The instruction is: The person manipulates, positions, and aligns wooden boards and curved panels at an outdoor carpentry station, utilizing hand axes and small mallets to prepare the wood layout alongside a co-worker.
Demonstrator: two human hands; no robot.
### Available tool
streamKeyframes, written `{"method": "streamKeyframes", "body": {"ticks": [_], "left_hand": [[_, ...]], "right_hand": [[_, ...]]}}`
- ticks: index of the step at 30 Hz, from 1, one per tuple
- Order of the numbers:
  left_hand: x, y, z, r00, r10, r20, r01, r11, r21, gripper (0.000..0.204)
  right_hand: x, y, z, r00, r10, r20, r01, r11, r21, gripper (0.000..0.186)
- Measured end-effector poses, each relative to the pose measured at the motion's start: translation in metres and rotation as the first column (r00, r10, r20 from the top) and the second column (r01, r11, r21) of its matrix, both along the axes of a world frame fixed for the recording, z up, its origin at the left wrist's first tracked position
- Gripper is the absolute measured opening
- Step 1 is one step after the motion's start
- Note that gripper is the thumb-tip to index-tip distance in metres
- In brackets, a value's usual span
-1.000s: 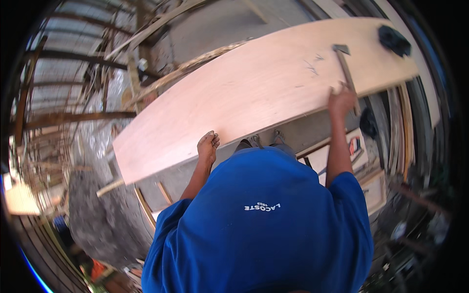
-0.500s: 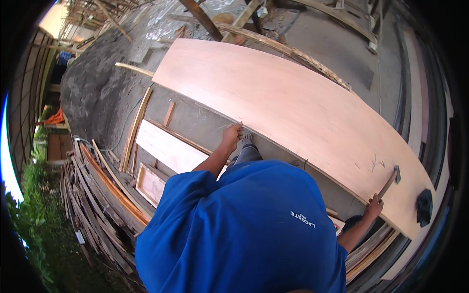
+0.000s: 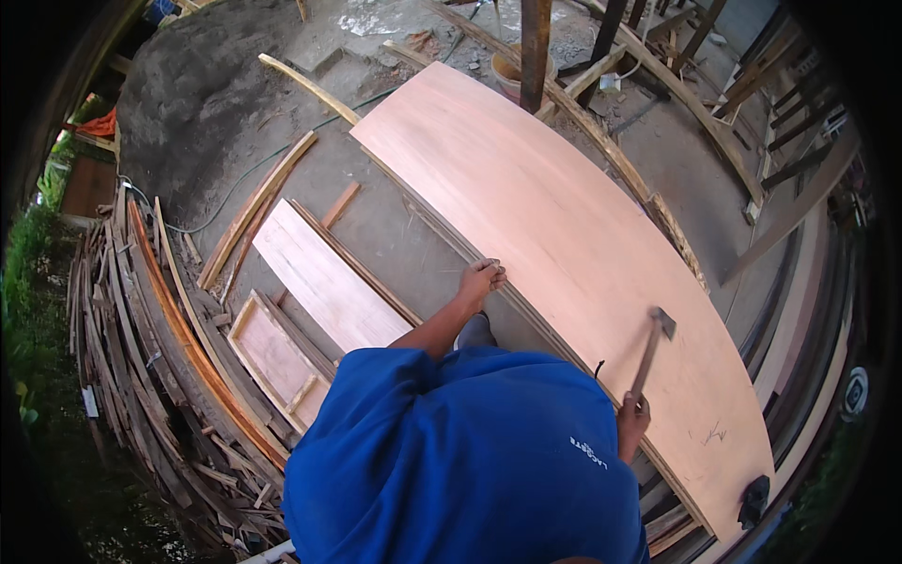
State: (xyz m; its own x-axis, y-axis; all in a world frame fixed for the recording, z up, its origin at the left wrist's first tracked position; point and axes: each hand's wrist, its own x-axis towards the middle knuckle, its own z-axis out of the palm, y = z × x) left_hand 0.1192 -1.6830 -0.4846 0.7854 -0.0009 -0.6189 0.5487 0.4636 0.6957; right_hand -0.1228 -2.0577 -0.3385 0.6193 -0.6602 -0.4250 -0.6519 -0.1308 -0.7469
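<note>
A long sheet of pale plywood [image 3: 554, 216] lies slantwise in front of me. My right hand [image 3: 634, 418] is wrapped round the wooden handle of a hammer [image 3: 646, 359], at the sheet's near edge. The dark hammer head points away from me, over the plywood. Farther left along that same edge, my left hand [image 3: 483, 279] is closed with fingertips pinched together; whatever they hold is too small to make out. A crumpled black bundle [image 3: 754, 501] sits on the sheet's right end, near some pencil marks.
Left of me are a narrow pale board [image 3: 324, 273] and a shallow wooden frame [image 3: 279, 352]. Beyond them lies a heap of old wood strips [image 3: 150, 348]. A dark sand pile [image 3: 207, 103] rises at the far left. Wooden posts [image 3: 536, 52] and a bucket [image 3: 507, 75] stand behind the sheet.
My right hand has brought the hammer leftward along the plywood, away from its right end and closer to my left hand. The left hand stays pinched at the near edge. The view has shifted.
</note>
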Motion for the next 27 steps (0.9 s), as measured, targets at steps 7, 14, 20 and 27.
{"method": "streamKeyframes", "body": {"ticks": [7,14,20,27], "left_hand": [[0.047,0.111,0.015,0.997,-0.056,-0.054,0.063,0.989,0.135,0.014],[0.073,0.184,0.043,0.992,0.118,0.045,-0.125,0.962,0.242,0.016],[0.082,0.214,0.085,0.986,0.122,0.116,-0.152,0.939,0.309,0.018],[0.199,0.251,0.093,0.986,0.069,0.149,-0.123,0.909,0.397,0.017]], "right_hand": [[0.123,0.108,-0.022,0.925,0.373,-0.068,-0.368,0.927,0.069,0.042],[0.220,0.138,-0.042,0.890,0.453,-0.043,-0.286,0.631,0.721,0.035],[0.290,0.152,-0.054,0.946,0.324,-0.010,-0.182,0.554,0.812,0.026],[0.326,0.193,-0.046,0.895,0.438,-0.086,-0.327,0.774,0.543,0.030]]}}
